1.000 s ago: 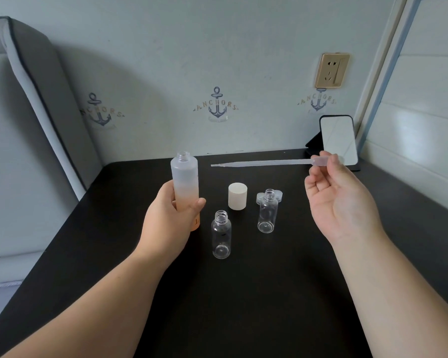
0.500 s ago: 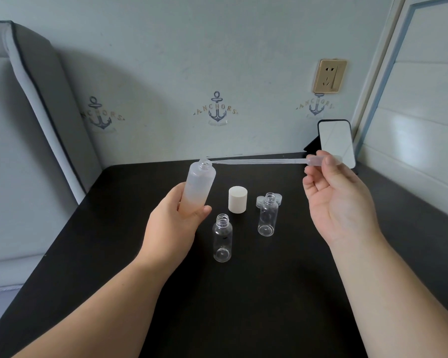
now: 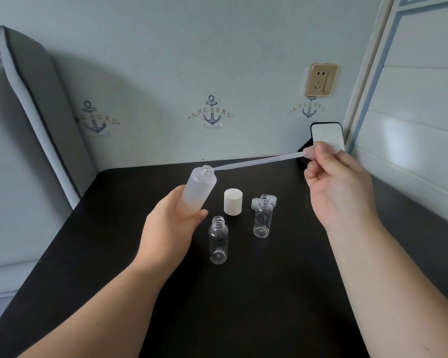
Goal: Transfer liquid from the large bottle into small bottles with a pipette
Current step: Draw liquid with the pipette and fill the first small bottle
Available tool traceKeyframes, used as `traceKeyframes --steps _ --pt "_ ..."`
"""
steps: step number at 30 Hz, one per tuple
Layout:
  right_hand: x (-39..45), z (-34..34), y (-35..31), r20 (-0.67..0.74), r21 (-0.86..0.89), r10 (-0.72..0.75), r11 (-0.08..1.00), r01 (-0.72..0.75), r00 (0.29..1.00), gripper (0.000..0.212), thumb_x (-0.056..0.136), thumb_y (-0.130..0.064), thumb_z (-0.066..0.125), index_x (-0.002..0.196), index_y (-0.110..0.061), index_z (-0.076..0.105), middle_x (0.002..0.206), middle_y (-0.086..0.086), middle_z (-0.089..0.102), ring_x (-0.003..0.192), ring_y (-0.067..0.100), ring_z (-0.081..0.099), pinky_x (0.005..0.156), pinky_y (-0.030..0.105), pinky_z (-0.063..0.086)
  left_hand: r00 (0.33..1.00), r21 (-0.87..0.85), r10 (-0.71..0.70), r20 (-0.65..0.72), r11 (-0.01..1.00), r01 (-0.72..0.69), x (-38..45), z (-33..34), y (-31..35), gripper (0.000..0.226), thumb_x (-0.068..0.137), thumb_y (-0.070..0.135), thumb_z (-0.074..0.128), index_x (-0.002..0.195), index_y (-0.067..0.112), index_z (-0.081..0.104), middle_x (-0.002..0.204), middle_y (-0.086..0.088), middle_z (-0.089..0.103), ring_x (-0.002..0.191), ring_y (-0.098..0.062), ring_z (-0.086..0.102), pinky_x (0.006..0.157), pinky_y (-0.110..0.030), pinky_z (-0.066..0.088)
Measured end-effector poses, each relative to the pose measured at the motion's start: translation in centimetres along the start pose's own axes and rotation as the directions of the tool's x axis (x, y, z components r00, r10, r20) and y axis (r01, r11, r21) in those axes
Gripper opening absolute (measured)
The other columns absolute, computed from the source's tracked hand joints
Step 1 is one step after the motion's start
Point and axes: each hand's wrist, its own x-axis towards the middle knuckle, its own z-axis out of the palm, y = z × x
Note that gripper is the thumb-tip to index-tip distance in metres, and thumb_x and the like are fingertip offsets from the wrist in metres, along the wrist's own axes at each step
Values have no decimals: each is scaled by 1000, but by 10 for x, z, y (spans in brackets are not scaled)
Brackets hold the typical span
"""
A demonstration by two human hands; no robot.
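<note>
Holding the frosted large bottle [image 3: 198, 193] aloft and tilted toward the right, the left hand [image 3: 170, 228] wraps fingers and thumb round its lower body; the tilt appears meant to present the open neck to the incoming tool. The right hand [image 3: 339, 188] pinches the bulb of the clear plastic pipette [image 3: 259, 162] between thumb and fingertips, the stem lying nearly level with its tip at the bottle's mouth (whether it has entered the neck cannot be told). Liquid, faintly tinted, seems to sit in the bottle's lower part, largely behind the hand.

On the black table [image 3: 243, 306] two small clear bottles stand upright, uncapped and seemingly empty: the nearer one [image 3: 218, 240] just beside the left hand, the farther one [image 3: 263, 217] to its right. A white cap [image 3: 233, 202] stands between them, farther back; small clear caps [image 3: 255, 202] lie behind the farther bottle.

Judgement: first draw not yet made; nothing transferred.
</note>
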Motion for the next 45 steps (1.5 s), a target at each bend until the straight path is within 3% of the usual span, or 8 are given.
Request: traceKeyframes --steps 7,12,24,31,45 --pt "4 14 -8 0 -80 -65 995 65 998 4 91 -4 70 88 -7 73 78 9 74 65 14 62 65 19 50 1000 31 3 -10 1000 -2 1 -1 -4 23 89 34 71 102 46 57 93 22 62 88 3 57 66 -25 40" --pt "2 27 -13 97 -157 -92 982 107 991 20 92 -4 70 76 -15 77 77 5 74 62 12 60 66 22 51 1000 79 -2 14 997 1 1 -1 -1 29 89 34 70 112 47 58 96 17 63 92 -3 58 69 -22 39" --pt "-7 52 -1 191 -313 -41 944 101 981 25 93 -8 69 73 -19 79 80 3 75 62 13 63 70 26 51 999 118 34 29 992 -37 0 0 3 26 88 33 71 103 47 56 88 15 59 88 3 53 67 -24 39" --pt "-11 59 4 249 -384 34 921 66 968 18 93 -11 70 77 -16 77 83 5 74 66 13 65 70 25 50 999 106 44 18 993 -46 -1 1 3 33 88 31 72 110 50 56 89 16 59 91 5 53 68 -22 39" --pt "-7 49 -2 227 -250 65 968 -6 972 8 92 -13 68 89 -8 74 86 2 76 69 14 66 65 20 51 998 133 66 13 989 -67 1 2 0 37 88 31 72 114 50 55 90 17 58 93 7 51 68 -20 38"
